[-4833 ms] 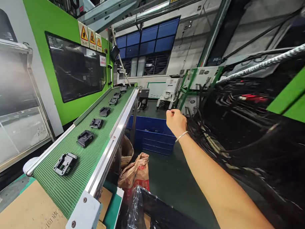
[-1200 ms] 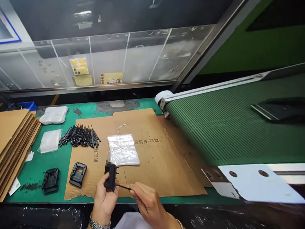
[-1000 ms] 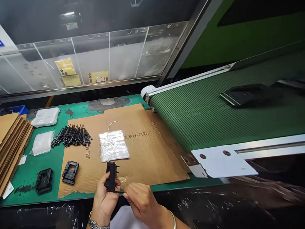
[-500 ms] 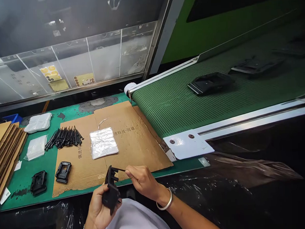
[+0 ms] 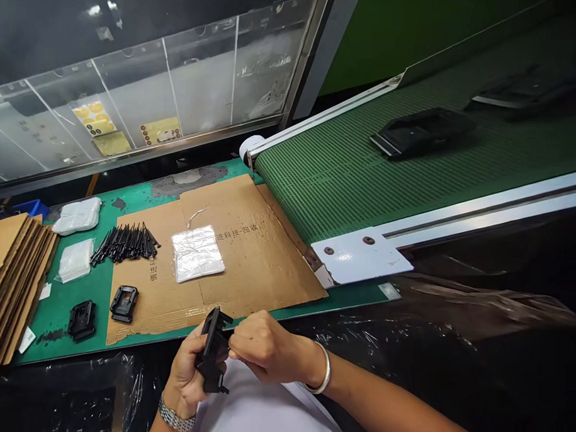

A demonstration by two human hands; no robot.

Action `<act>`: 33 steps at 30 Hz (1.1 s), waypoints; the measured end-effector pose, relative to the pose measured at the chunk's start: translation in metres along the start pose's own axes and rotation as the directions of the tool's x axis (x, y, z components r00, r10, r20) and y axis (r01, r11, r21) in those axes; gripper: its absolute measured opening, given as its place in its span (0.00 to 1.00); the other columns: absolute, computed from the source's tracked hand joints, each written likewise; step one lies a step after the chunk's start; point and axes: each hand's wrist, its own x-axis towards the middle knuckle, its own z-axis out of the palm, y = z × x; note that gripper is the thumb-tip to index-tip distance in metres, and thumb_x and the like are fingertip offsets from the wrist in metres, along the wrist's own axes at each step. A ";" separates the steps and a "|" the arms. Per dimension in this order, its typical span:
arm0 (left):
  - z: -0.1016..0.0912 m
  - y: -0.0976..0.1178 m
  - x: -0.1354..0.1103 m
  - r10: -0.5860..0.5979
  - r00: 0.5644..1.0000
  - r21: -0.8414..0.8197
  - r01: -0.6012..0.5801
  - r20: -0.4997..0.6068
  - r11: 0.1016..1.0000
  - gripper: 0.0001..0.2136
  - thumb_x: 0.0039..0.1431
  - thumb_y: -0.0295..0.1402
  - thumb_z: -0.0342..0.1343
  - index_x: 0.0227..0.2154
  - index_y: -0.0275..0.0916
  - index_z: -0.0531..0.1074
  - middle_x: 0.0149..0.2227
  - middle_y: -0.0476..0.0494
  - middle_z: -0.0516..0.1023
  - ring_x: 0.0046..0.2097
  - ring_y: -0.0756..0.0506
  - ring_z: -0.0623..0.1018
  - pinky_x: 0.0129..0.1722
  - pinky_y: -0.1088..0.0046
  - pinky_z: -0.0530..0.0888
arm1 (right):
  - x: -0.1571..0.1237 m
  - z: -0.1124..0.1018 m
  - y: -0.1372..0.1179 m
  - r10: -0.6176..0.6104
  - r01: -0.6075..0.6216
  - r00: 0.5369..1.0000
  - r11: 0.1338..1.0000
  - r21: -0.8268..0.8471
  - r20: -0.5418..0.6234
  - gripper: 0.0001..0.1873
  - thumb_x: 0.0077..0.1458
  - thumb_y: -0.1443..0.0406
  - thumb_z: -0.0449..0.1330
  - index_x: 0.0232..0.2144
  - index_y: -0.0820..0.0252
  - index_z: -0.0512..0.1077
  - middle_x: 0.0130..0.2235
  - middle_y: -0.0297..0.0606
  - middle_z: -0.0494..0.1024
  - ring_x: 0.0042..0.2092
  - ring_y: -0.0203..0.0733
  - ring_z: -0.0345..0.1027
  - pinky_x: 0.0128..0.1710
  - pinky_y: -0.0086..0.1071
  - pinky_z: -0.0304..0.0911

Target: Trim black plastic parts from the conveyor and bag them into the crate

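Left hand (image 5: 187,371) snug around the black part (image 5: 210,358); right hand (image 5: 262,346), grip unclear, just beside it.

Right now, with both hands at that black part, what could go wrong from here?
The left hand grips the black part in front of the green bench, so a slip might drop it below bench level. The right hand partly hides its own contact with the part, so a misplaced touch could go unnoticed. If the conveyor runs, the nearest part on it might arrive while both hands are busy.
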 end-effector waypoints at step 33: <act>-0.003 0.031 -0.017 0.395 0.863 0.668 -0.496 0.313 0.555 0.15 0.37 0.30 0.65 0.33 0.36 0.77 0.27 0.41 0.76 0.31 0.44 0.71 0.34 0.73 0.66 | 0.008 -0.016 0.002 0.207 -0.208 0.978 0.951 0.227 0.027 0.22 0.62 0.62 0.34 0.20 0.59 0.56 0.19 0.31 0.60 0.20 0.32 0.52 0.21 0.26 0.47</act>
